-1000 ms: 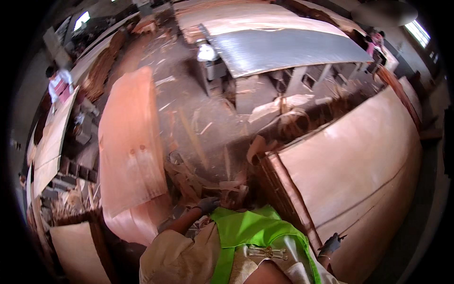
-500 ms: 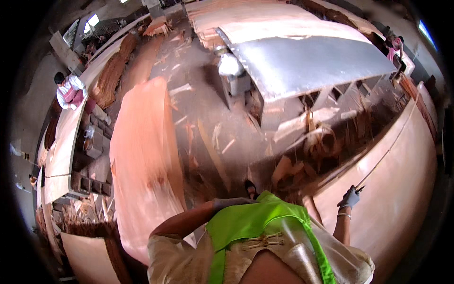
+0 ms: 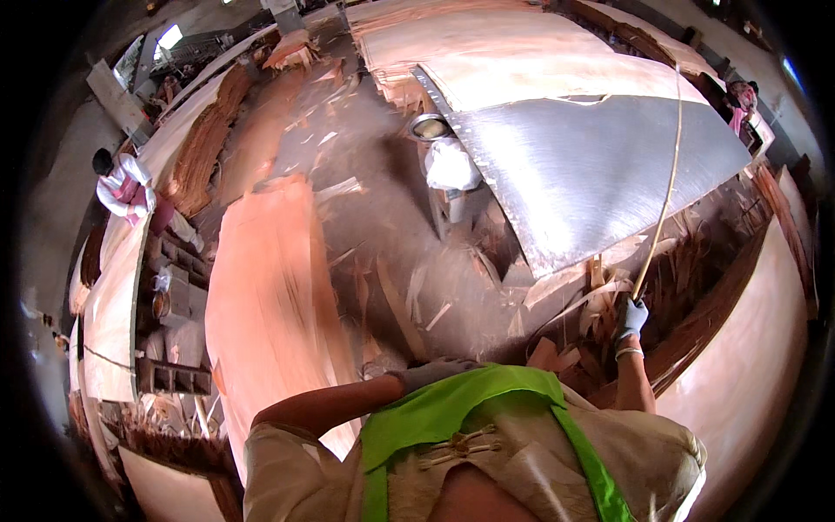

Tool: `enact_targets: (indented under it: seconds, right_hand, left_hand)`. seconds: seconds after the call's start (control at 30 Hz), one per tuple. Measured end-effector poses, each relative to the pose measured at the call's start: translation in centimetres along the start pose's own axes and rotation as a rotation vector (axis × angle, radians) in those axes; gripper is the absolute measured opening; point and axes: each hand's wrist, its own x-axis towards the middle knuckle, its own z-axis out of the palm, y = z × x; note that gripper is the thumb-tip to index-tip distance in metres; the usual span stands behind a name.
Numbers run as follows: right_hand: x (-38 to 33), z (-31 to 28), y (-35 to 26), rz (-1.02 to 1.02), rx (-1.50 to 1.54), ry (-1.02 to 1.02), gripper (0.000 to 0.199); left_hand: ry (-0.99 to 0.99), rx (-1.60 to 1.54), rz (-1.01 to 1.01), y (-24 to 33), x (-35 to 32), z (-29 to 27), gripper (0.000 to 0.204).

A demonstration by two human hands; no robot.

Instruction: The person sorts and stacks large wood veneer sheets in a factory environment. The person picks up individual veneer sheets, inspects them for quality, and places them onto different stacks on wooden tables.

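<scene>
My left grip rests by my green apron, its closure hidden from me, while my right grip, clamped round the long thin stick, already has it reaching across the metal-topped bench toward veneer seemingly covering only the far side.

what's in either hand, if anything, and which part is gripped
The right hand grips a long thin stick by its near end. The left hand is partly hidden by the green apron: cannot tell.
</scene>
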Motion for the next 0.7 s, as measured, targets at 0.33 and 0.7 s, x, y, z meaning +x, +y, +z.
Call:
enact_targets:
  seconds: [0.33,0.7]
  right_hand:
    - [-3.7,22.5,-7.6,0.108,0.025,-0.046,0.01]
    - [-1.6,43.8,-14.5,0.223,0.087,-0.02,0.011]
  left_hand:
    - [0.035,-0.647,-0.007,-14.9,-7.9,-15.7,0.044]
    - [-0.105,-0.871,-0.212,-30.6,-11.2,-32.0,0.043]
